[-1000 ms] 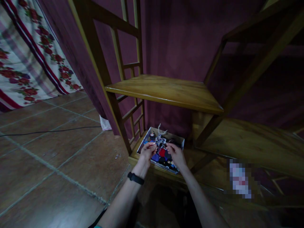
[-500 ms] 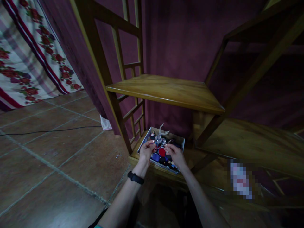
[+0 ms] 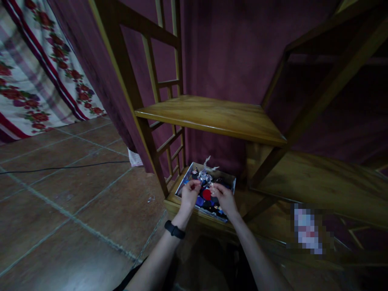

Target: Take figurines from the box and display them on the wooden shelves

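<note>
A shallow open box (image 3: pixel 235 182) full of small mixed items rests on the low wooden shelf. Over it sits a clear, shiny thing (image 3: pixel 205 176) with pale prongs standing up; its exact kind is hard to make out. My left hand (image 3: pixel 190 192), with a black band at the wrist, pinches at its lower left edge. From the right, my right hand (image 3: pixel 223 197) pinches at its lower right edge, fingertips close to the left ones. Just below lies a round red piece (image 3: pixel 206 195), beside a blue-purple piece (image 3: pixel 199 201). A small figure (image 3: pixel 195 172) shows in the far left corner.
The wooden shelf unit (image 3: pixel 209 115) has a board above the box and a lattice side at the left. Purple curtain (image 3: pixel 218 52) hangs behind. A black cable (image 3: pixel 66 167) crosses the tiled floor. At the right lies a blurred-out item (image 3: pixel 307 230).
My left hand has shifted slightly right, toward my right hand. The clear thing and its prongs have tilted a little to the right. My right hand has barely moved.
</note>
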The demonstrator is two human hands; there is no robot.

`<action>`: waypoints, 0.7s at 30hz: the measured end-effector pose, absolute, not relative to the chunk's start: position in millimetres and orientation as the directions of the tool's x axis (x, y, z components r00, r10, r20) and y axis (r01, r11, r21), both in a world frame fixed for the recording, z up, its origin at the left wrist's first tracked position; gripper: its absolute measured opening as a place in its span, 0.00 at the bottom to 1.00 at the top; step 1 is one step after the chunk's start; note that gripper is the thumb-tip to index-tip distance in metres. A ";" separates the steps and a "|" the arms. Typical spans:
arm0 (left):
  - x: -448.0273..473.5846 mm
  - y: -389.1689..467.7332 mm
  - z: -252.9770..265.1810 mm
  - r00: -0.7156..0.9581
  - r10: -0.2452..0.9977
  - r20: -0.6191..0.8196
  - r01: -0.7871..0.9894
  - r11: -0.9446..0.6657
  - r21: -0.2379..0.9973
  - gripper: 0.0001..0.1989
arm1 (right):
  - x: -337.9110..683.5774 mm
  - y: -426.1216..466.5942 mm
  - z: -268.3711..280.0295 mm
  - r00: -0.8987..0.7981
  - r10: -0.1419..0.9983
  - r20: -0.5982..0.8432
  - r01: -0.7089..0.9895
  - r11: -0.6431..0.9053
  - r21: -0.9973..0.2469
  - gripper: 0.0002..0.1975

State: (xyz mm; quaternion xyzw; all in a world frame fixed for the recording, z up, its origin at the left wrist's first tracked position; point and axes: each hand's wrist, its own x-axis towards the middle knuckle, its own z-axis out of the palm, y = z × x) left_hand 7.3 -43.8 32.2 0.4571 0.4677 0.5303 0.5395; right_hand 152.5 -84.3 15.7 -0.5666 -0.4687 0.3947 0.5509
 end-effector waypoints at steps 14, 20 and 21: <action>8.4 -41.6 27.9 -0.038 0.998 0.055 -0.052 -0.057 0.997 0.06 | 142.7 -96.4 37.7 0.157 0.950 0.269 0.265 0.222 -0.938 0.12; 8.0 -48.7 23.1 -0.039 0.998 0.047 -0.144 -0.052 0.988 0.08 | 139.3 -101.6 45.8 0.253 0.913 0.319 0.284 0.245 -0.927 0.15; 7.1 -51.6 23.6 -0.040 0.998 0.051 -0.146 -0.057 0.988 0.08 | 138.9 -103.7 45.1 0.251 0.921 0.299 0.269 0.230 -0.935 0.17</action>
